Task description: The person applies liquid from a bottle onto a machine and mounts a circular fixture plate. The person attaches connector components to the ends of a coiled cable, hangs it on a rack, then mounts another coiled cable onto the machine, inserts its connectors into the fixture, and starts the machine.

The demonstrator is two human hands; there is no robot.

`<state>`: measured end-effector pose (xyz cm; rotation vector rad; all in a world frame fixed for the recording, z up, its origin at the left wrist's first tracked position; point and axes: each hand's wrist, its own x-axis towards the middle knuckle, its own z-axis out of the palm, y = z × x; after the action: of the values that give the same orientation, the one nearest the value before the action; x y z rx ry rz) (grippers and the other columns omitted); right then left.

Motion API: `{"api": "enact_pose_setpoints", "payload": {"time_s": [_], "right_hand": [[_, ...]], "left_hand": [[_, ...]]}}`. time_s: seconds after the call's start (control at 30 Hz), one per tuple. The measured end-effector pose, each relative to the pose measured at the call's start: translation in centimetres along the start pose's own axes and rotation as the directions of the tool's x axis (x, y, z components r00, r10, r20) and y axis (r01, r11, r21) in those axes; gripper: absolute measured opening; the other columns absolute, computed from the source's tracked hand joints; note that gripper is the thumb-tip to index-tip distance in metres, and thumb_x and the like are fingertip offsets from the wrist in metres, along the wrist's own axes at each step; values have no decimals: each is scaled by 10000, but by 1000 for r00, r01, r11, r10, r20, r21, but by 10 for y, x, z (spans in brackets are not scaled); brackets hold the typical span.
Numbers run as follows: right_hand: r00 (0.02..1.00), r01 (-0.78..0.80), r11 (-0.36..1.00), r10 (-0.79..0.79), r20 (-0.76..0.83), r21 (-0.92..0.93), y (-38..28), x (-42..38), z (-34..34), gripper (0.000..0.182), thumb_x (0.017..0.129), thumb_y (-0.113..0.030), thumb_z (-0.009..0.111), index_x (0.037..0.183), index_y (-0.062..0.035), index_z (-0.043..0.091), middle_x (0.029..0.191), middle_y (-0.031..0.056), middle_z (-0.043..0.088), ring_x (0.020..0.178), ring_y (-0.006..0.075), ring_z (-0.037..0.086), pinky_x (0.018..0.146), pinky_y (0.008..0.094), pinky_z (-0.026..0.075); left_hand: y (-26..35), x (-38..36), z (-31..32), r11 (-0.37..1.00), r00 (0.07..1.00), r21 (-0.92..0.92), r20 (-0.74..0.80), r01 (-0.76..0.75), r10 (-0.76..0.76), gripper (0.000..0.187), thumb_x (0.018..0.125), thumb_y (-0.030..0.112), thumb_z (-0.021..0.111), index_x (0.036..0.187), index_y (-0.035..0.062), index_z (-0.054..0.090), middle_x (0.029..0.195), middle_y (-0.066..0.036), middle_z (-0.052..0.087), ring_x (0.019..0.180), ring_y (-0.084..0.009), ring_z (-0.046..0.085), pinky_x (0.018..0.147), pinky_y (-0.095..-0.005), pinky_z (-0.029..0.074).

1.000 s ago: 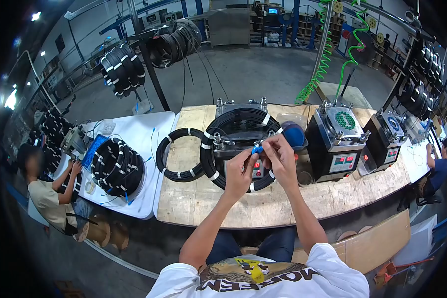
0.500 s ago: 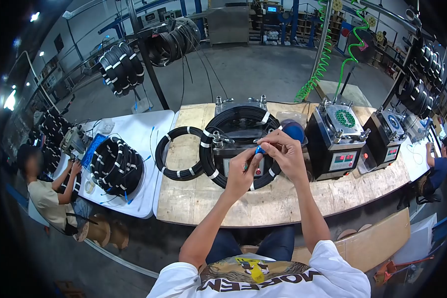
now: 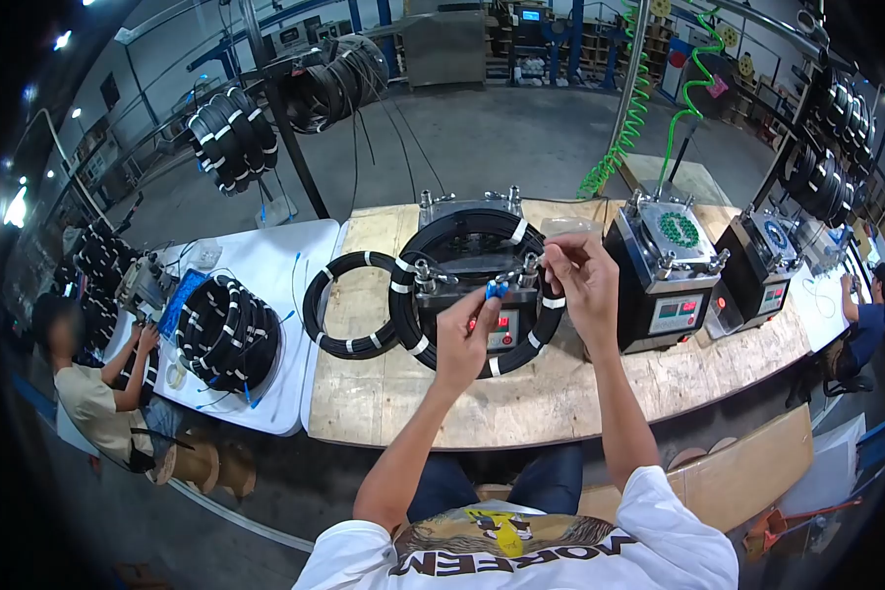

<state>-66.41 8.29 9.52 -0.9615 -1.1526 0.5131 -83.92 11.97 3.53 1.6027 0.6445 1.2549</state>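
Note:
My left hand [image 3: 463, 334] pinches a small blue fibre-optic cable connector [image 3: 497, 289] between thumb and fingers. To its right, my right hand [image 3: 582, 280] is raised with thumb and fingertips together; what they hold, if anything, is too small to make out. Behind both hands a large coil of black cable [image 3: 403, 320] with white ties leans against a machine [image 3: 506, 329] with a red display. A smaller black coil [image 3: 315, 329] lies left of it on the wooden bench.
Two more machines [image 3: 671, 313] [image 3: 763, 285] stand at the bench's right. A pile of black coils [image 3: 228, 334] sits on the white table [image 3: 295, 403] at left. Green spiral hoses [image 3: 627, 147] hang behind. One person [image 3: 98, 383] works at left, another [image 3: 867, 320] at right.
My hands have parted: the right has moved up and right, away from the blue connector. The left has shifted slightly left, still holding it. The view has shifted slightly.

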Motion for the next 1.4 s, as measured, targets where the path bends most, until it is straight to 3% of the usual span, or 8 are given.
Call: {"api": "enact_pose_setpoints", "payload": {"time_s": [0.3, 0.5, 0.77, 0.9, 1.0, 1.1, 1.23, 1.4], "right_hand": [[974, -178, 932, 213, 81, -316, 68, -65, -63, 139, 949, -113, 770, 1010, 9, 740, 853, -5, 678, 783, 44, 580, 682, 232, 473], [913, -403, 864, 354, -204, -303, 110, -123, -198, 169, 961, -134, 748, 1003, 30, 753, 734, 15, 678, 649, 54, 601, 551, 248, 467], [636, -467, 662, -209, -743, -586, 157, -101, -476, 125, 846, -77, 703, 893, 25, 757, 745, 107, 749, 605, 132, 697, 561, 280, 540], [601, -560, 639, -125, -790, -527, 150, -76, -534, 196, 821, -21, 677, 986, 48, 757, 776, 139, 763, 597, 173, 718, 575, 309, 579], [619, -543, 694, -50, -783, -474, 162, -69, -555, 483, 826, 53, 612, 1307, 39, 658, 898, 168, 774, 661, 215, 743, 616, 335, 607], [627, -587, 668, 17, -779, -458, 173, -73, -564, 552, 862, 88, 533, 1406, 13, 594, 1075, 199, 748, 752, 214, 753, 637, 322, 622], [654, -561, 697, 42, -756, -446, 150, -81, -524, 492, 872, 71, 498, 1337, -7, 638, 1023, 163, 736, 679, 160, 701, 617, 289, 606], [870, -274, 767, -60, -489, -581, 107, -40, -418, 423, 883, 79, 492, 1241, -37, 686, 859, 76, 728, 675, 99, 672, 590, 252, 551]], "left_hand": [[-5, 2, -12, 979, 988, 137, 67, -151, 143, 274, 1090, 210, 582, 1117, -34, 704, 807, 21, 630, 745, -41, 540, 671, -201, 436], [-26, -12, -13, 998, 999, 37, 24, -43, 42, 250, 1082, 159, 578, 1118, -63, 687, 859, -31, 659, 818, -83, 586, 765, -230, 466], [-23, -19, -11, 998, 996, 57, 86, -17, 12, 270, 1097, 193, 570, 1110, -61, 659, 902, -35, 659, 863, -86, 601, 816, -231, 482], [-20, -18, -11, 996, 996, 81, 91, -28, 21, 268, 1097, 194, 570, 1114, -61, 653, 914, -41, 667, 890, -92, 615, 850, -245, 501], [-19, -17, -11, 996, 995, 70, 87, -50, 44, 276, 1096, 201, 573, 1129, -62, 649, 922, -46, 673, 893, -96, 624, 852, -252, 509], [-17, -16, -9, 998, 995, 37, 89, -55, 51, 287, 1097, 212, 573, 1140, -62, 649, 937, -49, 683, 900, -102, 633, 860, -254, 511], [-17, -12, -11, 997, 996, 60, 78, -52, 48, 281, 1093, 206, 580, 1150, -56, 663, 961, -59, 707, 906, -111, 641, 867, -260, 515], [-3, 5, -12, 994, 990, 39, 99, -106, 102, 221, 1076, 114, 584, 1130, -78, 680, 977, -65, 725, 903, -116, 657, 844, -249, 520]]}}
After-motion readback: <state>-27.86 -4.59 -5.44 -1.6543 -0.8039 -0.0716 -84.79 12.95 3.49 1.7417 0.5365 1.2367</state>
